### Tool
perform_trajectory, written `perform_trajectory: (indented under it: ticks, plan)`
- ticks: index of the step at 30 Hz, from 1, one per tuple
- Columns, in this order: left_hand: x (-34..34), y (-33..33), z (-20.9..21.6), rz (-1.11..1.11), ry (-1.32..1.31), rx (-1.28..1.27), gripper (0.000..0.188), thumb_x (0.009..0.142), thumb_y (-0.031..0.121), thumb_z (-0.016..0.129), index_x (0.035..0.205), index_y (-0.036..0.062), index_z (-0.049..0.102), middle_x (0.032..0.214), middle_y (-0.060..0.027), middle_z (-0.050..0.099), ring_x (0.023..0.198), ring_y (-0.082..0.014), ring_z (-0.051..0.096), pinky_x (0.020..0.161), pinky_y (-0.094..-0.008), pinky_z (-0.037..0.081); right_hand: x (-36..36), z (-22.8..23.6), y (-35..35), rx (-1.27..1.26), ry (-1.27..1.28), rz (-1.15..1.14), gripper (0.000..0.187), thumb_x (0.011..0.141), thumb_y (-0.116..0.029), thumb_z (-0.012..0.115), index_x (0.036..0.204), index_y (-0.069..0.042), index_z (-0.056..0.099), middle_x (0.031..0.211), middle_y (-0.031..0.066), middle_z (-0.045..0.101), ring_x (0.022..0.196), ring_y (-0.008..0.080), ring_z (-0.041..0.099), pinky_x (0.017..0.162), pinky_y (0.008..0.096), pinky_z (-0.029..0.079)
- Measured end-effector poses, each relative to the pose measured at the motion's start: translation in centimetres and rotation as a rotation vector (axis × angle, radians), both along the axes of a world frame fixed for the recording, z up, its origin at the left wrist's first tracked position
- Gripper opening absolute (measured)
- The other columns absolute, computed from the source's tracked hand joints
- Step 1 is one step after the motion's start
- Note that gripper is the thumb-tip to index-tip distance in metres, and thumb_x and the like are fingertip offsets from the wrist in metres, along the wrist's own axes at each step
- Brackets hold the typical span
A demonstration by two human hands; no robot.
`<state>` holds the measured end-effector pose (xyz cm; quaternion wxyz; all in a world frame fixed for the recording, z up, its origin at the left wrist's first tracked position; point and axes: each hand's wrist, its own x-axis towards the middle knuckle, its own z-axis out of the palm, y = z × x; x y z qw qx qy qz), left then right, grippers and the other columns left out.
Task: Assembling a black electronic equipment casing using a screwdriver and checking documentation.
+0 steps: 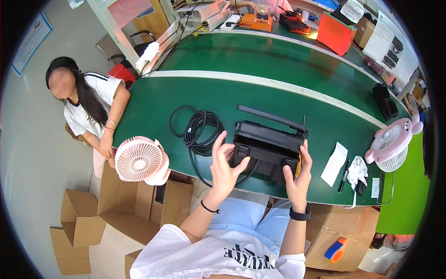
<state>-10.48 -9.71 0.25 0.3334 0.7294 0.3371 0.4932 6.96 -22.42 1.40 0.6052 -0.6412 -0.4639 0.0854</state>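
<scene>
Your left hand (226,168) spreads wide beside the black rectangular plastic case (268,134). Your right hand (299,177) curls, holding its right end.

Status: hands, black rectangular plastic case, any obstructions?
Left hand open, fingers apart; right hand's grip unclear. Black rectangular plastic case between them. Possible snag: coiled black cable left of case, strand near left wrist.

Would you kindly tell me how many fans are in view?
2: a round fan left of the left hand, and an eared fan well to the right of the right hand. Others may be hidden.
</scene>
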Motion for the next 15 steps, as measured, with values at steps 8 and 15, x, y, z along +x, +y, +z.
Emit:
perform_trajectory:
  ticks: [8, 15]
  plan:
    - [-0.4, 0.0, 0.0, -0.024, 0.019, -0.041, 0.044, 0.079, 0.015, 0.085, 0.110, 0.0037, 0.056, 0.150, -0.0154, 0.040, 0.108, -0.0297, 0.065, 0.087, -0.0375, 0.059, -0.7, -1.8, -0.9, -0.082, -0.158, -0.053, 0.087, 0.076, -0.005, 0.084, 0.147, -0.005, 0.033, 0.163, 0.0214, 0.026, 0.148, 0.0334, 0.032, 0.121, 0.0432, 0.029]
    - [-0.6, -0.3, 2.1, -0.112, -0.093, -0.013, 0.057, 0.074, 0.006, 0.084, 0.128, 0.0092, 0.063, 0.155, -0.0167, 0.034, 0.125, -0.0340, 0.054, 0.104, -0.0454, 0.048, -0.4, -2.0, -0.5, -0.023, -0.052, -0.030, 0.084, 0.075, -0.007, 0.087, 0.144, -0.006, 0.038, 0.161, 0.0235, 0.030, 0.148, 0.0361, 0.034, 0.119, 0.0424, 0.033]
